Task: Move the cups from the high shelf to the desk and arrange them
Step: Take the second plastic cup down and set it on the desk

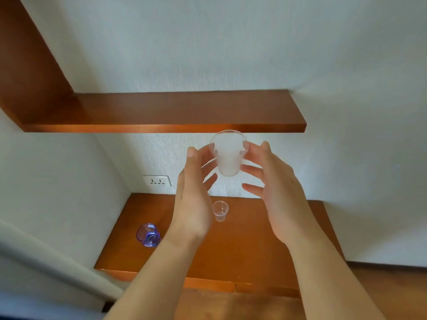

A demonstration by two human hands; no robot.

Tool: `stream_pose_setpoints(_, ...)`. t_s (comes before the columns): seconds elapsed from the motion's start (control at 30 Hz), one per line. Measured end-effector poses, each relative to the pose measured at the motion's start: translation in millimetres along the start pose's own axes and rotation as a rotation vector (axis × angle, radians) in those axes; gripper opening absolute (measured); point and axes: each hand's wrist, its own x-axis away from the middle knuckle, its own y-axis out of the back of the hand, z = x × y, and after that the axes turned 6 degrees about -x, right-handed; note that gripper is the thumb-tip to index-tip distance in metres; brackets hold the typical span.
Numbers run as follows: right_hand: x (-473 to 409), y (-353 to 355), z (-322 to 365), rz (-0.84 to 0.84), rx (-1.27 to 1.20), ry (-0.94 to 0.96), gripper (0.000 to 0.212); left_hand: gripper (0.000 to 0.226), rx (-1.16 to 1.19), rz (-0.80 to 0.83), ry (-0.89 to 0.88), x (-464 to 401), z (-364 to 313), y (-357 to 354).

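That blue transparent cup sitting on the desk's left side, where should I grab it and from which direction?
Grip the blue transparent cup round its side wall, just below the rim, coming from above and the right. It appears to stand mouth-up, tapering to a narrower base, so fingers wrapped high should not slip off. The wall is close on its left; the open wooden desk lies to its right.

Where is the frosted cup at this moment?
In the head view the frosted cup is in the air at centre, just below the shelf's front edge, held between the left hand and right hand, above the desk.
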Motion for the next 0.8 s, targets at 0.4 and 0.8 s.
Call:
stream_pose_setpoints(0.4,1,-12,-75,-0.117,0.013,-0.113,0.041,0.066,0.049,0.121,0.127,-21,90,10)
stream_pose_setpoints(0.8,3,-34,-171,-0.236,-0.058,-0.219,0.048,0.052,0.046,0.217,0.208,-27,181,20)
